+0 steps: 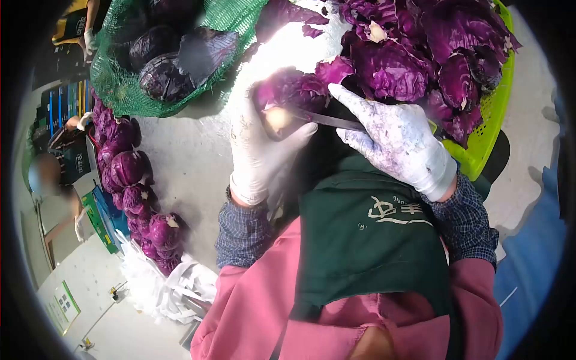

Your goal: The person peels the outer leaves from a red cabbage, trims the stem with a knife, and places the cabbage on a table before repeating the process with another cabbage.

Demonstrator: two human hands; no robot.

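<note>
My left hand (pixel 259 141), in a white glove, is wrapped round a red cabbage (pixel 294 90), its pale stem end facing me. In my right hand (pixel 399 138), whose white glove is stained purple, is a knife (pixel 333 122). The blade points left and its tip lies at the cabbage beside the pale stem. The knife's handle is hidden inside my right hand. Behind my right hand, loose purple leaves (pixel 393 69) fill a yellow-green basket (pixel 504 102).
A green mesh bag (pixel 114 90) of dark cabbages lies at the upper left. Below it, several peeled cabbages (pixel 128 168) line the table's (pixel 186 156) left side, near white strips (pixel 162 288). Other people (pixel 51 171) stand at the far left.
</note>
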